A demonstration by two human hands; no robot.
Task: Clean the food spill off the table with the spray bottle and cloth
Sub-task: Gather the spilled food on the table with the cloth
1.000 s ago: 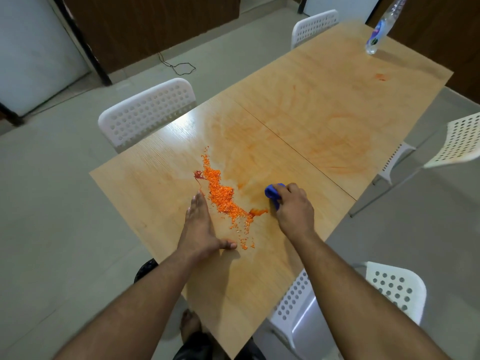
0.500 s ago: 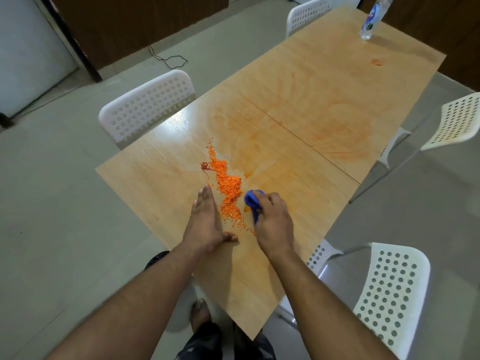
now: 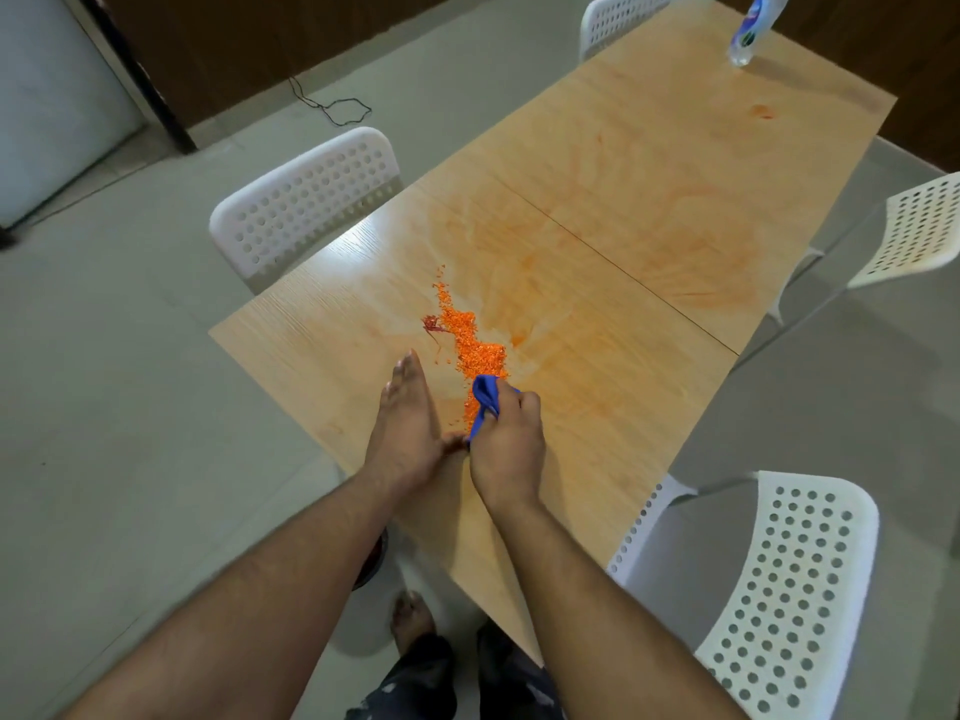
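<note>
1. The left hand (image 3: 402,428) stands on edge on the wooden table (image 3: 649,200), fingers straight and together, holding nothing, just left of the spill.
2. The orange food spill (image 3: 470,345), a strip of grains, runs from mid-table toward the near edge.
3. The right hand (image 3: 511,439) grips a bunched blue cloth (image 3: 485,394) against the spill's near end.
4. The spray bottle (image 3: 748,31) stands at the far right corner.

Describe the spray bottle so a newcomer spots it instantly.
Start at the long wooden table and follow it to its far right corner, at the frame's top edge. The spray bottle stands there: clear plastic, blue label, the only upright object on the tabletop.
</note>
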